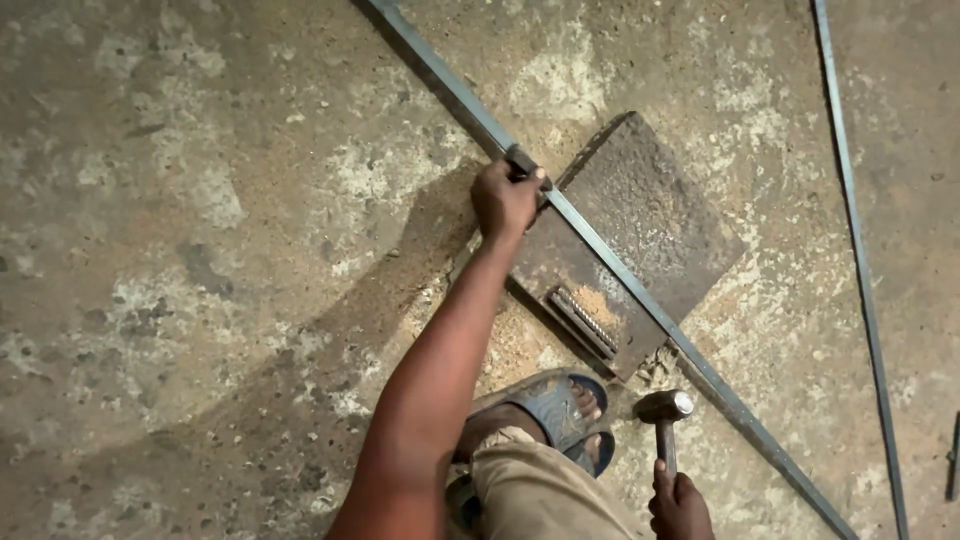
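Concrete floor (pixel 200 250), left hand (pixel 505 198) gripping chisel (pixel 522 160) on flat bar (pixel 620 275), right hand (pixel 680 505) holding hammer (pixel 664 420)

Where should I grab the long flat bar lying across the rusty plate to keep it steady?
Grip the flat bar from above at the plate's upper-left edge, where the left hand already clamps it; the bar lies flat there, away from the hammer.

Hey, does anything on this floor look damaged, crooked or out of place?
The steel plate under the long flat bar is rusty and pitted, and the concrete floor is worn and patchy. Nothing looks spilled or knocked askew.
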